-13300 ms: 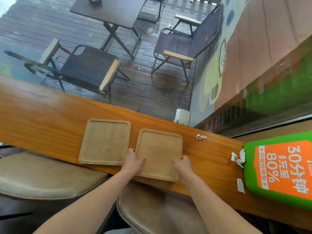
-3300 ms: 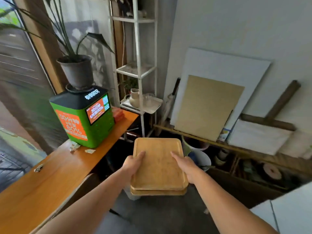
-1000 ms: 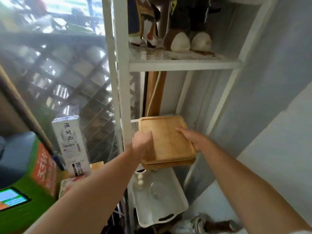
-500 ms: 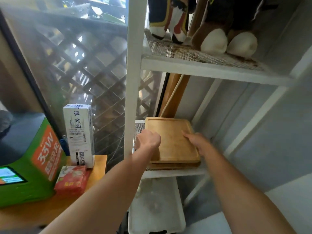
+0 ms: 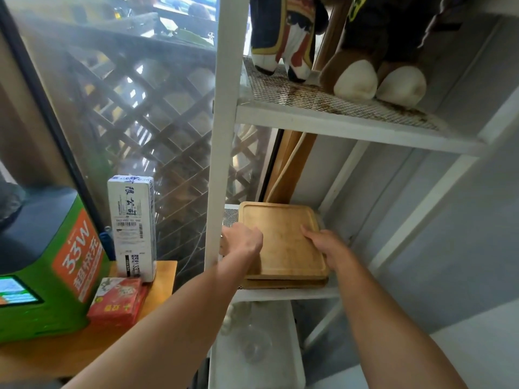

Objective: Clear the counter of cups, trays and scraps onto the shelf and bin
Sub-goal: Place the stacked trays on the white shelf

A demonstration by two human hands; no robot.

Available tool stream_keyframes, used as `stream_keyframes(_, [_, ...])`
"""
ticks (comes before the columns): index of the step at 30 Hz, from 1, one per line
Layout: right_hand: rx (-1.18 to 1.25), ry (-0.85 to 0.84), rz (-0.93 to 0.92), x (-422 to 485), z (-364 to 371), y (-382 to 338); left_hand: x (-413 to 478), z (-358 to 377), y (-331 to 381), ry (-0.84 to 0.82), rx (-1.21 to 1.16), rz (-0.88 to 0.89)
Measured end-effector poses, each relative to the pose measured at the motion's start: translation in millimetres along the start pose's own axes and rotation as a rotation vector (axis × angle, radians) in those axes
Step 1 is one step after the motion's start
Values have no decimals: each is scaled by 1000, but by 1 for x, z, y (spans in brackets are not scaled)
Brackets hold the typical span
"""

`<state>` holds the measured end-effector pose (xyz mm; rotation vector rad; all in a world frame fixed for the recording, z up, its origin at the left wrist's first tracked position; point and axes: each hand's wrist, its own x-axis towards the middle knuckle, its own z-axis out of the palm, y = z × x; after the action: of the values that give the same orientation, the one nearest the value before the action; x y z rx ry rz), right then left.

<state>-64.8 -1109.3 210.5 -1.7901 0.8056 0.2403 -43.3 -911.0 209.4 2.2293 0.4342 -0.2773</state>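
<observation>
Two stacked wooden trays (image 5: 283,242) lie flat on the middle mesh shelf (image 5: 286,294) of a white rack. My left hand (image 5: 243,240) curls around the stack's left edge, just inside the rack's front post (image 5: 222,136). My right hand (image 5: 325,245) holds the right edge, with its thumb on the top tray's rim. Only the front edge of the lower tray shows under the upper one.
The wooden counter's end (image 5: 163,279) at the left carries a green charging kiosk (image 5: 56,265), a white carton (image 5: 132,226) and a red box (image 5: 118,300). Plush toys (image 5: 373,80) fill the upper shelf. Wooden boards (image 5: 289,169) lean behind the trays. A white tray (image 5: 252,352) sits below.
The two trays were stacked at the counter and carried to the rack. Over the last second they slid further onto the middle shelf and settled flat, both hands staying on them.
</observation>
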Motion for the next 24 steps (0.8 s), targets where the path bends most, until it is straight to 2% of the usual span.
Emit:
stream_keyframes(11, [-128, 35, -68, -9, 2, 1, -9, -5, -2, -45, 24, 11])
stream_keyframes(21, [-450, 262, -177, -33, 13, 3, -31, -11, -2, -44, 14, 35])
stream_keyframes(24, [-620, 368, -212, -59, 17, 7, -42, -14, 0, -43, 124, 132])
